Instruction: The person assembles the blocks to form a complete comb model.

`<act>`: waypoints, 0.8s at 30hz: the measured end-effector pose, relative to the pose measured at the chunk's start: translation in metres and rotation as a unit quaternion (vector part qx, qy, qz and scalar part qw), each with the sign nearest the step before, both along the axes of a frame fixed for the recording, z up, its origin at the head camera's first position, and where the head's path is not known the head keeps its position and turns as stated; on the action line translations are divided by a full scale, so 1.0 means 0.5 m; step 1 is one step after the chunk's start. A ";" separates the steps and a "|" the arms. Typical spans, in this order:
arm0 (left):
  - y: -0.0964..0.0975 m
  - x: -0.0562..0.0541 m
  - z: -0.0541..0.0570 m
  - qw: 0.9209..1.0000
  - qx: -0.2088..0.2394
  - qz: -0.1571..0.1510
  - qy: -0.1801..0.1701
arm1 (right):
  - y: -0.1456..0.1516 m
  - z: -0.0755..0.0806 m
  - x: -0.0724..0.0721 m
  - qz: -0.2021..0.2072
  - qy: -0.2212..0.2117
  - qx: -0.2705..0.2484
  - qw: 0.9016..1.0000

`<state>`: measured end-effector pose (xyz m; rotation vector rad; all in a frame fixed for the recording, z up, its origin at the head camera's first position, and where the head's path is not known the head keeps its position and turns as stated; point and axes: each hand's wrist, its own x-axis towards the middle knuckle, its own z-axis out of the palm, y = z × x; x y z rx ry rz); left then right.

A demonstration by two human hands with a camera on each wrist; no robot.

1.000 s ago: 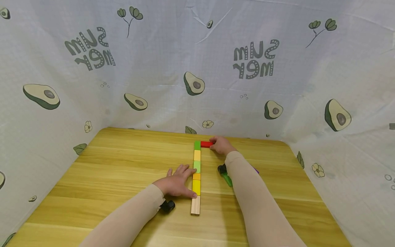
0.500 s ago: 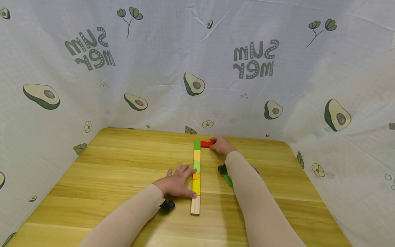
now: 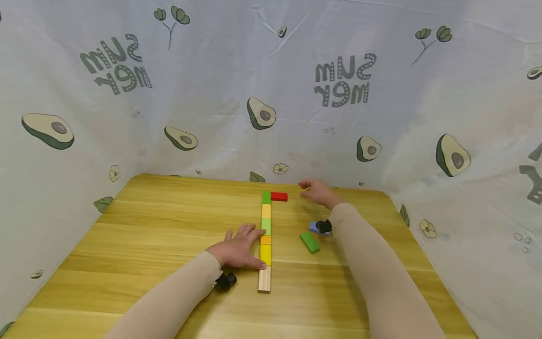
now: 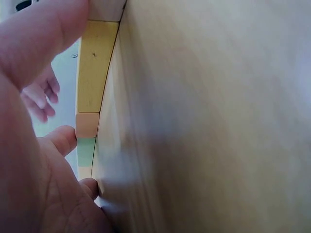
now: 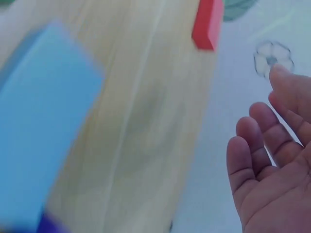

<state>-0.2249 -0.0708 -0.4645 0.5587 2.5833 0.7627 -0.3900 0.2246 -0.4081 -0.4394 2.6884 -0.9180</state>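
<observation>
A straight row of toy blocks runs away from me: plain wood (image 3: 264, 280), yellow (image 3: 265, 254), orange (image 3: 265, 240), light green (image 3: 266, 226), pale yellow (image 3: 266, 210) and dark green (image 3: 266, 197). Against the dark green block's right side, a red block (image 3: 279, 196) lies crosswise. My left hand (image 3: 238, 248) rests at the row with fingers spread. Its thumb touches the near end of the yellow block, and a fingertip touches the light green one. Apart from the red block, to its right, my right hand (image 3: 321, 192) hovers with loosely bent fingers, holding nothing.
A loose green block (image 3: 310, 242) and a blue block (image 3: 314, 228) lie right of the row, the blue one partly behind the wrist camera (image 3: 324, 226). In the right wrist view a purple piece (image 5: 51, 224) shows below the blue block. A patterned cloth (image 3: 296, 141) encloses the table.
My right hand has let go of the red block and moved right, leaving it beside the dark green block. The loose blue block has come into sight. My left hand keeps its place at the row.
</observation>
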 end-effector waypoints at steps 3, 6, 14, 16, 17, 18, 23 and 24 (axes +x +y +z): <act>-0.003 -0.001 0.000 1.000 0.000 0.000 0.001 | 0.044 0.013 0.015 0.005 0.004 0.007 1.000; -0.006 -0.003 0.000 1.000 -0.005 0.000 0.002 | 0.090 0.015 0.034 0.008 0.006 0.025 1.000; -0.006 -0.003 0.000 1.000 -0.003 -0.001 0.000 | 0.188 -0.015 0.098 0.015 0.007 0.090 0.996; -0.005 -0.002 0.001 1.000 -0.002 0.000 0.000 | 0.205 -0.030 0.117 0.007 -0.002 0.094 0.996; -0.004 -0.001 0.002 1.000 -0.002 0.001 0.001 | 0.213 -0.039 0.126 0.002 -0.008 0.088 0.996; -0.004 0.000 0.004 1.000 -0.001 0.002 0.001 | 0.222 -0.048 0.134 0.000 -0.010 0.084 0.996; 0.002 0.004 0.007 1.000 0.001 0.002 -0.001 | 0.256 -0.076 0.174 -0.014 -0.022 0.056 0.998; 0.002 0.003 0.006 1.000 0.000 0.002 -0.001 | 0.261 -0.079 0.180 -0.015 -0.023 0.051 0.998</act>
